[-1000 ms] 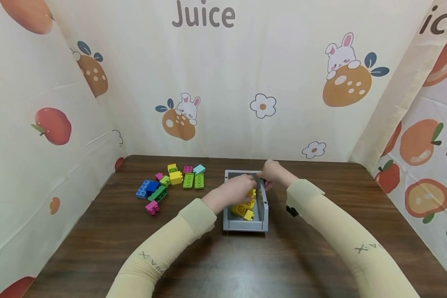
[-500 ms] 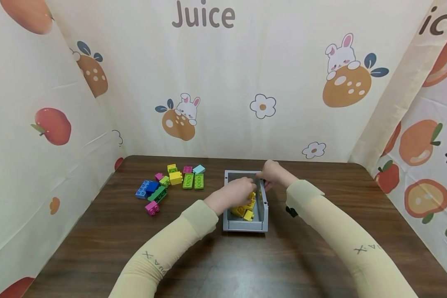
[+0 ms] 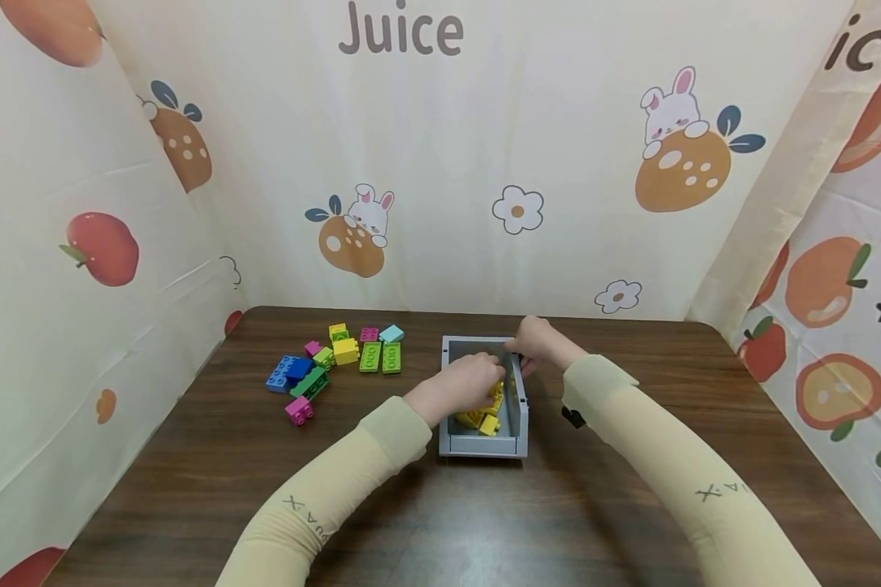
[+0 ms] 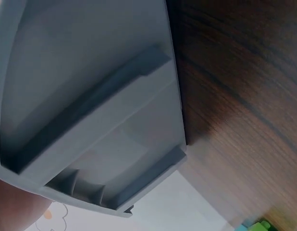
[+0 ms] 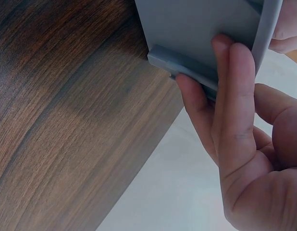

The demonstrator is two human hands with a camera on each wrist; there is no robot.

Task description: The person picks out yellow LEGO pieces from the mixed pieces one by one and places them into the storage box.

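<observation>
A grey plastic box (image 3: pixel 479 445) stands on the table with several yellow toy building bricks (image 3: pixel 489 425) inside. My left hand (image 3: pixel 460 384) reaches over the left wall and down into the box, above the bricks; its fingertips are hidden in the head view. On the far right side, my right hand (image 3: pixel 545 344) grips the box wall. The right wrist view shows its straight fingers (image 5: pixel 241 91) flat against the outside, with the thumb at the rim. Part of my left hand (image 5: pixel 289 24) appears beyond that rim. The left wrist view is filled by the box's ribbed outer side (image 4: pixel 105 96).
Left of the box, several loose bricks lie on the brown wooden table (image 3: pixel 191 481): two lime ones (image 3: pixel 381 357), a yellow one (image 3: pixel 346 351), blue (image 3: pixel 282 373), green (image 3: pixel 310 383) and magenta (image 3: pixel 298 410). A printed curtain (image 3: pixel 440 155) hangs behind and along both sides.
My left hand has shifted slightly toward me inside the box. My right hand keeps its grip on the wall, and the box and loose bricks stay in place.
</observation>
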